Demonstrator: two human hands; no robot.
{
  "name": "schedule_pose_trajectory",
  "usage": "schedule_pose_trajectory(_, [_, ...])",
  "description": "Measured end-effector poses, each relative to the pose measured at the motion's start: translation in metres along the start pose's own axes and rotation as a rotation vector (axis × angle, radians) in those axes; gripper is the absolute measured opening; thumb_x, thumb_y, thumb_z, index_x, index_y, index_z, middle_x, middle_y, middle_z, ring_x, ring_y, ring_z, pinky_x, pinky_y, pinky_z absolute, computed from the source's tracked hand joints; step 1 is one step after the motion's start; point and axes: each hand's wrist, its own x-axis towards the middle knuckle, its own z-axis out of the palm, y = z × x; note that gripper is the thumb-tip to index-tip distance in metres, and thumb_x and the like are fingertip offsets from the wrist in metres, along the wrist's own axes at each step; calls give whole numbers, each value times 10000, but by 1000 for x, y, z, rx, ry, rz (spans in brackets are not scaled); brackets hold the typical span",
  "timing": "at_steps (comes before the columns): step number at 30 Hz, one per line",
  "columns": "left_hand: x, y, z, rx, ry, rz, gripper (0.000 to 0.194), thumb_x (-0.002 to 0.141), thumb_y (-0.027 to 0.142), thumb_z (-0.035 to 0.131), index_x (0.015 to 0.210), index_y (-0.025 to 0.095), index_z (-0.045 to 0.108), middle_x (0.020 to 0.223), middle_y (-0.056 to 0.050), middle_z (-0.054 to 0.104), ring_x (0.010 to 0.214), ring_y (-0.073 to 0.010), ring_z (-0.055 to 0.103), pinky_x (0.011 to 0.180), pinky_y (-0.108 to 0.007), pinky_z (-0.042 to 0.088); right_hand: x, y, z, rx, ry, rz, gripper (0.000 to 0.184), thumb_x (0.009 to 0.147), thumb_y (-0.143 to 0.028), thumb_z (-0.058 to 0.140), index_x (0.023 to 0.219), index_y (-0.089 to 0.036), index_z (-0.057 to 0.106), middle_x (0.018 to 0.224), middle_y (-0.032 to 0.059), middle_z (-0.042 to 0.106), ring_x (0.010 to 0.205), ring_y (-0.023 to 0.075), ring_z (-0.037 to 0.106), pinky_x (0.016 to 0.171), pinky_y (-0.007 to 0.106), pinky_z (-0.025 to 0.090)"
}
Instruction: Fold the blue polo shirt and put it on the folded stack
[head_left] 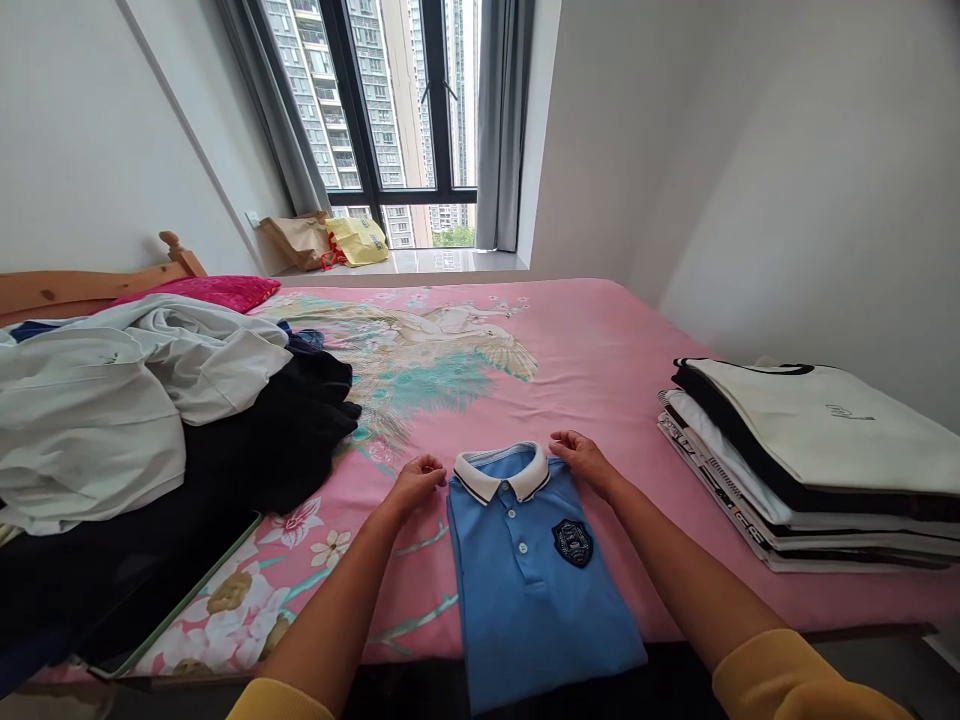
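Note:
A folded blue polo shirt [491, 555] lies front up before me, with a white collar, a buttoned placket and a dark badge on the chest. Its lower end reaches past the near edge of the bed. My left hand [420, 482] is closed, fingertips pinched at the shirt's left shoulder edge. At the right shoulder, beside the collar, my right hand [583, 458] has its fingers drawn together on the fabric. The fingertips of both hands are partly hidden.
A neat stack of folded clothes [840, 430] sits on the bed's right side. Loose white and black garments [217, 350] are heaped at left, beside a dark flat green-edged object [180, 590]. A pink floral sheet [592, 340] covers the bed. Bags [358, 241] stand on the windowsill.

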Motion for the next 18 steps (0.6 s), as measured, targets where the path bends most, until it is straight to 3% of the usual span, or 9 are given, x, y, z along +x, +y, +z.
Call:
schedule_pose_trajectory(4, [-15, -12, -11, 37, -60, -56, 280, 644, 440, 612, 667, 183, 506, 562, 22, 588, 434, -73, 431, 432, -200, 300, -29, 17, -16, -15, 69, 4, 427, 705, -535, 568, 882, -151, 624, 691, 13, 627, 576, 125, 529, 551, 252, 420])
schedule_pose_trajectory(9, [-17, -17, -2, 132, -76, -63, 330, 590, 467, 684, 600, 173, 535, 495, 28, 558, 445, -91, 453, 447, -212, 307, -60, 26, -26, -257, 22, 17, 414, 712, -573, 564, 757, -169, 641, 668, 23, 649, 624, 156, 572, 573, 247, 422])
schedule_pose_trajectory(14, [-16, -8, 9, 216, 63, -9, 282, 603, 427, 689, 630, 182, 551, 525, 39, 545, 526, -122, 504, 499, -220, 336, -51, 10, -13, -387, 54, 68, 284, 698, -458, 622, 783, -191, 666, 727, 24, 677, 724, 174, 612, 609, 234, 424])
schedule_pose_trajectory(18, [-40, -1, 17, 263, 171, 45, 286, 704, 465, 594, 655, 188, 539, 609, 16, 565, 623, -145, 531, 573, -235, 367, -33, 2, -6, -362, 102, 77, 237, 733, -413, 589, 727, -179, 630, 706, 19, 655, 696, 151, 590, 589, 219, 416])
